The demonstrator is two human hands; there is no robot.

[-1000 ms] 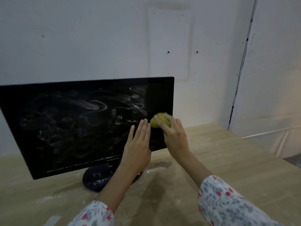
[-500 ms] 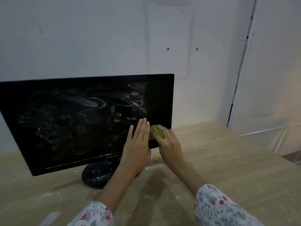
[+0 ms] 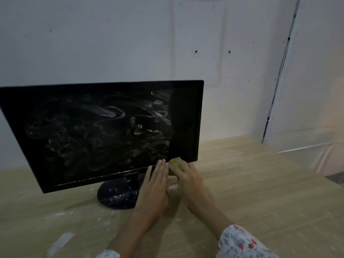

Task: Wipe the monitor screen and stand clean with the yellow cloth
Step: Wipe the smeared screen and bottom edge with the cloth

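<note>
The grip of the right hand (image 3: 189, 178) is curled around the yellow cloth (image 3: 175, 163), a bunched wad of which only a small part shows past the fingers, just right of centre in the frame. The cloth presses against the lower right corner of the monitor (image 3: 104, 131), at the bottom bezel. Just beside it on the left, the left hand (image 3: 154, 185) lies flat with straight, closed fingers, its fingertips touching the lower edge of the monitor; it holds nothing. The two hands are almost touching side by side.

The screen (image 3: 96, 135) is dark and covered in whitish swirled smears across most of its width, while a vertical strip along its right side looks clean and plain black. The monitor is tilted slightly, its left end nearer the left edge of the frame. Under it, at lower centre, the round black stand (image 3: 117, 195) carries white specks and streaks, partly hidden by the left hand.

The stand sits on a light wooden tabletop (image 3: 251, 183) dusted with pale powdery patches, and a whitish smear lies toward the lower left of the frame. Floral-patterned sleeves (image 3: 242, 243) show at the bottom edge. Behind everything stands a white wall (image 3: 111, 43) with a few small dark marks.
</note>
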